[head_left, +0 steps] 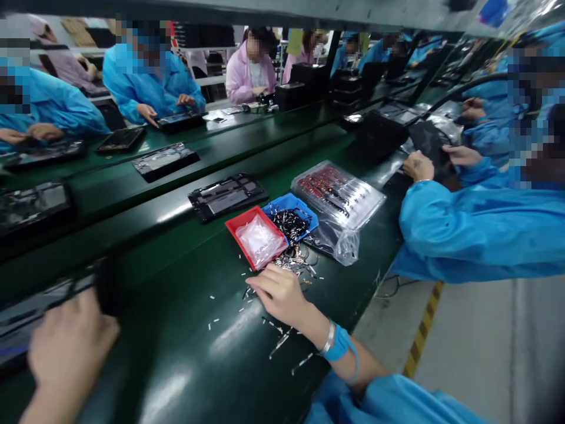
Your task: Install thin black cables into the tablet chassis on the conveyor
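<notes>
At far left, the blurred left hand (68,347) lies against a black frame (39,312), its fingers curled; whether it grips the frame, I cannot tell. Beneath runs a glossy green belt (176,359), strewn with thin metal pins (276,333), slim silver slivers lying at all angles. The right hand (280,294) sits palm down among them, fingers close together and gently arched, nothing clearly held, with a silver bangle (327,337) and a blue strap (338,344) at the wrist. Just beyond stand a red tray (233,227) holding a crumpled clear bag (259,240) and, touching it, a blue tray (282,203) heaped with dark, shiny parts. Further right lies a clear plastic box (338,194) of red-marked pieces, then a co-worker's puffy blue sleeve (477,232).
</notes>
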The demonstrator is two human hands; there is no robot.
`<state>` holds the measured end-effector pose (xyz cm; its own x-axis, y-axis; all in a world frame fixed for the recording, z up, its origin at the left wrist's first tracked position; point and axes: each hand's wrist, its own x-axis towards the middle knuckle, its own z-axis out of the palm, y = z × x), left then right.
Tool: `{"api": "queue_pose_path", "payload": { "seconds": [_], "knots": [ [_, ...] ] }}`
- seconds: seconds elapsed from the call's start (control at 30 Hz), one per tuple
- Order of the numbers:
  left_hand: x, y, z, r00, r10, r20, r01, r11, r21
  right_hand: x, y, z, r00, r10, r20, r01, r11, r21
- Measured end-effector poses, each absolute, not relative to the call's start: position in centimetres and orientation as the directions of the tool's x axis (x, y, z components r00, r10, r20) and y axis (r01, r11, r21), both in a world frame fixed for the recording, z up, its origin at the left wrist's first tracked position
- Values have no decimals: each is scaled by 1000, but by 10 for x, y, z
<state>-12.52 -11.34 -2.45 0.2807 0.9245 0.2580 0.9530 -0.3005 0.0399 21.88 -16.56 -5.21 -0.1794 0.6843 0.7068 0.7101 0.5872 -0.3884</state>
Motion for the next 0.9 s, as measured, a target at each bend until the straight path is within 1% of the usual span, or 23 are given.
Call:
{"api": "queue_pose_path", "payload": {
  "seconds": [0.03,0.07,0.1,0.13,0.23,0.27,0.3,0.33,0.37,0.4,0.43,0.47,0.5,0.53,0.6,0.7,0.8,0.87,0.9],
  "knots": [
    [-106,-131,-26,252,911,326,967,-224,-121,219,-166,-52,-175,677,715,696,598,-397],
    [-84,-147,-29,291,900,325,950,-230,-213,219,-167,-51,-169,672,721,682,608,-407],
    [-63,-161,-32,318,902,292,936,-251,-245,219,-167,-51,-161,668,727,668,616,-418],
    [-44,-171,-36,331,904,270,932,-267,-246,219,-168,-50,-148,664,733,656,620,-430],
    [-21,-175,-47,407,891,201,912,-385,-139,220,-167,-48,-108,670,735,629,619,-471],
    [-28,-169,-48,426,886,183,905,-417,-87,220,-166,-48,-100,674,732,625,615,-481],
    [-42,-161,-47,437,881,180,895,-445,8,220,-165,-48,-96,678,729,626,610,-486],
    [-60,-152,-45,391,899,199,902,-417,111,221,-165,-47,-95,682,725,631,605,-486],
    [-81,-142,-41,298,926,234,918,-345,196,221,-165,-47,-96,685,722,640,598,-483],
    [-103,-131,-37,188,955,231,937,-245,250,221,-165,-47,-98,688,719,648,593,-478],
    [-123,-121,-32,73,978,193,947,-129,295,221,-165,-47,-99,689,718,655,589,-474],
    [-140,-112,-27,-11,990,140,941,-38,336,222,-165,-48,-100,690,717,656,587,-474],
    [-153,-105,-23,-45,994,103,935,6,355,222,-165,-48,-101,693,714,651,588,-479],
    [-162,-100,-20,-72,995,73,928,40,369,222,-164,-49,-100,700,707,641,589,-493],
    [-168,-99,-15,-92,994,57,920,63,386,223,-163,-51,-80,730,679,601,579,-551],
    [-160,-122,-17,-140,989,55,901,104,422,224,-160,-52,3,826,564,489,491,-721],
    [-139,-172,-29,-198,980,27,862,161,481,222,-164,-48,70,931,359,345,315,-884],
    [-119,-213,-42,-237,971,-19,825,211,525,217,-171,-41,53,974,222,275,200,-941],
    [-106,-234,-48,-249,967,-50,804,235,546,213,-175,-36,14,987,161,250,153,-956]
  ]
}}
